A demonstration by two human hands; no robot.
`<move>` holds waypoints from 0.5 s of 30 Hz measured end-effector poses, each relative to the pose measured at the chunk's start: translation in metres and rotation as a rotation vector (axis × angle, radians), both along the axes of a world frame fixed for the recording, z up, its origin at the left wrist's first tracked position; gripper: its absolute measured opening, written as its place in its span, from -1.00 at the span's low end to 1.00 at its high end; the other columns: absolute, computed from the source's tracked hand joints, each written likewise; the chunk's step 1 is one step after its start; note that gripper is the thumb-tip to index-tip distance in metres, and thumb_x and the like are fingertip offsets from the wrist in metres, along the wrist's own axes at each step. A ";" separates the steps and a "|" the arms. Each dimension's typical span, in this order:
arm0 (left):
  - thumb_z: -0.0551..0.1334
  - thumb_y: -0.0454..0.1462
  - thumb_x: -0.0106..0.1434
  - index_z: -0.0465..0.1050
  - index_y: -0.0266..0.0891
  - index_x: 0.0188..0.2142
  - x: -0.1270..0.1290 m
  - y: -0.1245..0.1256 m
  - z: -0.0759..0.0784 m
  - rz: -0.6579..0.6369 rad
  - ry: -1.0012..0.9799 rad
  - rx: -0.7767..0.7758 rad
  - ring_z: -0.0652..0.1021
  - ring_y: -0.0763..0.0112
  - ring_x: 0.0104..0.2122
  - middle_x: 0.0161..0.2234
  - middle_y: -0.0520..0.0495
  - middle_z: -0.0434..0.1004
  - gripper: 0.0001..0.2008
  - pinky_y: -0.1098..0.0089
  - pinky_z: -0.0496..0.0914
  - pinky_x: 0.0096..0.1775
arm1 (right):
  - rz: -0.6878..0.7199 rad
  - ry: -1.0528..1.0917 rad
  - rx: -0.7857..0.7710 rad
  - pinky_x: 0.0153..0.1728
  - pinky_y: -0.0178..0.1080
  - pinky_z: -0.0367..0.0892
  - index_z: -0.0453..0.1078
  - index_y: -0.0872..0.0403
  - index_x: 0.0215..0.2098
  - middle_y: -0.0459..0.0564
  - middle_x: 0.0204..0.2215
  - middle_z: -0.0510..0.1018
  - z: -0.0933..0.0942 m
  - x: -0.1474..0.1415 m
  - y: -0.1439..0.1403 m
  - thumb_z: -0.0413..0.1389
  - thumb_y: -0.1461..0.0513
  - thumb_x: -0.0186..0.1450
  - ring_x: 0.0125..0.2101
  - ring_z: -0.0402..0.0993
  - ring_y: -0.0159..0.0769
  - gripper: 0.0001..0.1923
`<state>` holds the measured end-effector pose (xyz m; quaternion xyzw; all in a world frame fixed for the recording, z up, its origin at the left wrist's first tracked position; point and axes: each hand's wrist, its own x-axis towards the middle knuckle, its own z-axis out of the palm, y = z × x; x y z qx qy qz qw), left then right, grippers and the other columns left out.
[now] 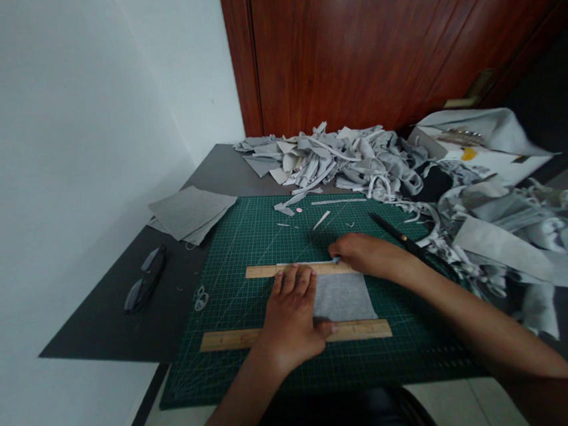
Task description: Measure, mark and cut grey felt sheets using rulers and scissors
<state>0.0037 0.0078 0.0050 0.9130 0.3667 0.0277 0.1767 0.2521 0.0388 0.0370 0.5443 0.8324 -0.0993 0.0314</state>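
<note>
Left hand: we see our left hand (291, 319) lying flat, fingers (295, 282) spread narrow and pressing down, holding nothing; the fingertips reach the far ruler (269, 271).
Right hand: our right hand (363, 255) is curled at the far ruler's right end; we cannot tell what its fingertips pinch, if anything.
Cloth: the grey cloth square (345, 297) lies just right of the left fingers, partly under the palm, between both rulers.
Near ruler: the near ruler (226, 340) runs under the left wrist.
Mat: the green cutting mat (219, 373) lies beneath everything.
Scraps: the heap of grey scraps (359, 159) sits well beyond the fingers.
Scissors: black scissors (396, 232) lie just behind the right hand.
</note>
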 end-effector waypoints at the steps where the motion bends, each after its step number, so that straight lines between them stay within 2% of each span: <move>1: 0.27 0.11 0.27 0.12 -0.35 0.44 0.000 0.000 0.000 -0.001 0.000 0.002 -0.05 -0.07 0.49 0.49 -0.25 0.02 -0.09 -0.04 -0.18 0.46 | 0.004 0.009 0.009 -0.23 -0.26 0.22 0.59 0.08 -0.18 0.09 -0.27 0.68 -0.001 -0.001 0.000 0.10 0.43 0.31 -0.19 0.57 -0.14 -0.74; 6: 0.26 0.12 0.27 0.11 -0.35 0.45 0.000 0.000 0.000 -0.002 0.001 0.007 -0.04 -0.06 0.49 0.49 -0.23 0.01 -0.08 -0.03 -0.17 0.46 | 0.024 0.053 0.028 -0.20 -0.25 0.24 0.57 0.12 -0.13 0.13 -0.22 0.69 -0.001 -0.007 -0.001 0.06 0.46 0.33 -0.17 0.58 -0.13 -0.71; 10: 0.26 0.11 0.27 0.11 -0.34 0.44 0.000 0.000 0.001 0.000 -0.003 0.006 -0.04 -0.05 0.49 0.49 -0.23 0.04 -0.09 -0.02 -0.16 0.46 | 0.037 0.085 0.035 -0.22 -0.26 0.24 0.55 0.13 -0.18 0.12 -0.24 0.69 -0.001 -0.012 -0.001 0.06 0.46 0.33 -0.18 0.58 -0.14 -0.74; 15: 0.26 0.12 0.26 0.12 -0.34 0.44 0.000 -0.001 0.001 0.004 -0.008 0.001 -0.05 -0.07 0.49 0.49 -0.22 0.03 -0.08 -0.02 -0.17 0.47 | 0.047 0.147 0.083 -0.23 -0.27 0.25 0.54 0.14 -0.18 0.10 -0.27 0.68 -0.011 -0.020 0.004 0.05 0.46 0.36 -0.20 0.59 -0.16 -0.75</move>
